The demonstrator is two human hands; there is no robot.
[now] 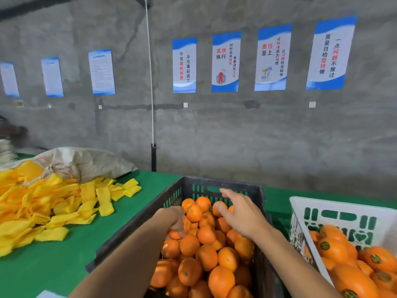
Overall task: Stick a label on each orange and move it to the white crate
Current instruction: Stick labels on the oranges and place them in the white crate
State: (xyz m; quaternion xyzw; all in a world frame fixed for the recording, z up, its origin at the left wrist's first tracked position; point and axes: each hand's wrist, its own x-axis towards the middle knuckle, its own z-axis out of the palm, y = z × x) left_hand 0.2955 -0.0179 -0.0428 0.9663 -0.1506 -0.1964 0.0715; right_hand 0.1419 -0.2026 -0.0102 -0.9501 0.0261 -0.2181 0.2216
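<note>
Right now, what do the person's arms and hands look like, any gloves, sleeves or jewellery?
Both arms are bare as far as the picture shows, with no sleeves in view. The left hand and the right hand wear no gloves. No watch, bracelet or ring shows on either wrist or on the fingers that can be seen. Nothing is marked or taped on them.

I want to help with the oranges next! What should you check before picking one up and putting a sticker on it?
1. Oranges left in the dark crate: ok, plenty.
2. Left hand on an orange: ok, fingers curl down onto one in the pile.
3. Right hand free: ok, open above the fruit, holding nothing that shows.
4. Sticker ready: cannot tell, no label sheet is clearly visible.
5. Room in the white crate: ok, labelled oranges sit low in it.
6. Way across to the white crate: ok, nothing stands between the two crates.
</note>
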